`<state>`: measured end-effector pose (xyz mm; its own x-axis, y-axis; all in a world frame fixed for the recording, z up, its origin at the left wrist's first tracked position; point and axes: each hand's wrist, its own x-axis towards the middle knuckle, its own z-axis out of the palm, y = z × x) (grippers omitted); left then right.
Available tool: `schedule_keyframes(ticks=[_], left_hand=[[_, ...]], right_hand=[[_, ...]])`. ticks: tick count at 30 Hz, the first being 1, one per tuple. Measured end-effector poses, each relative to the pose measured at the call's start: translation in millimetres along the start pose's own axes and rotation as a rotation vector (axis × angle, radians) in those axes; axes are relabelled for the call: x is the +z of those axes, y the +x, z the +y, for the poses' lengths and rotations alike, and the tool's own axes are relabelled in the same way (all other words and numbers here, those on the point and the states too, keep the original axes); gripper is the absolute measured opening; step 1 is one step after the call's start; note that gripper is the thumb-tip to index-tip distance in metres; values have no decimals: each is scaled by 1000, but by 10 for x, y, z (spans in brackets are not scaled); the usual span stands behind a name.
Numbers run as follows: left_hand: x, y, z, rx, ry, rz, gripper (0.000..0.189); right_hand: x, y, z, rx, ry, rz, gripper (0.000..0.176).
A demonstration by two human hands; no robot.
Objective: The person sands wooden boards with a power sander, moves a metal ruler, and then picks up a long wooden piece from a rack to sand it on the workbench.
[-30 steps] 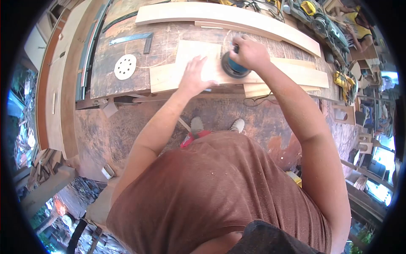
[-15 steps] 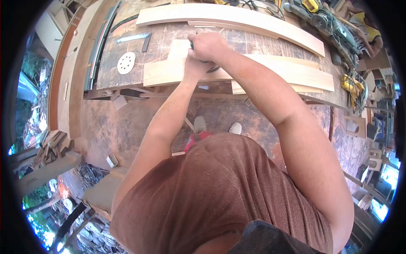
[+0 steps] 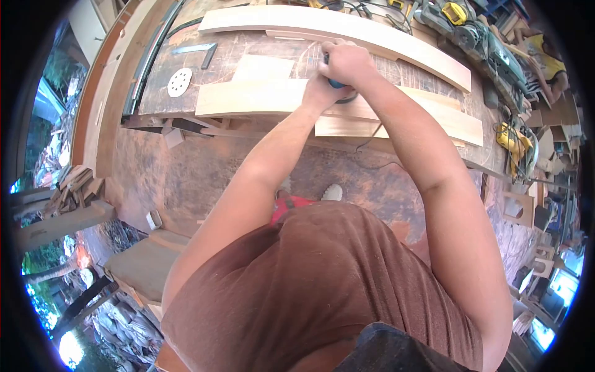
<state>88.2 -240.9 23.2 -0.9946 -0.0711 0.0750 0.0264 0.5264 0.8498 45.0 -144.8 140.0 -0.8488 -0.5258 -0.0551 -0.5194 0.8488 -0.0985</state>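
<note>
Both hands are together on a blue and black power tool point(image 3: 338, 84), mostly hidden beneath them, on a pale wooden board point(image 3: 248, 99) along the near edge of the workbench. My right hand point(image 3: 348, 62) is closed over the tool's top. Lower and to its left, my left hand point(image 3: 323, 93) is wrapped against the tool's near side. A thin cord hangs from the tool over the bench edge. Beyond the hands a long curved board point(image 3: 347, 28) lies across the bench. A square pale piece point(image 3: 265, 67) lies left of the hands.
A perforated white disc point(image 3: 180, 82) and a metal square point(image 3: 207, 56) lie at the bench's left. Power tools point(image 3: 455, 13), one a yellow tool point(image 3: 513, 139), line the right side. Another person point(image 3: 545, 59) is at the upper right. Long planks point(image 3: 111, 105) stand left.
Both hands and the tool have moved right along the near board, uncovering more of the square piece. The cord now shows below the bench edge. The view has shifted slightly.
</note>
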Motion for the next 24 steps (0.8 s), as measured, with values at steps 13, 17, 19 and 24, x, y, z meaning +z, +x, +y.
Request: schedule_keyframes(ticks=[13,17,19,24], left_hand=[[901,185,240,147,-157,-161,90],[625,-49,116,396,-59,-53,87],[445,-140,-43,385,-35,-83,90],[-130,-339,-518,388,137,-15,87]], right_hand=[[30,-408,946,163,-67,21,49],[75,-410,900,162,-67,62,43],[88,-385,776,133,-57,87,39],[67,-257,278,99,-85,79,35]])
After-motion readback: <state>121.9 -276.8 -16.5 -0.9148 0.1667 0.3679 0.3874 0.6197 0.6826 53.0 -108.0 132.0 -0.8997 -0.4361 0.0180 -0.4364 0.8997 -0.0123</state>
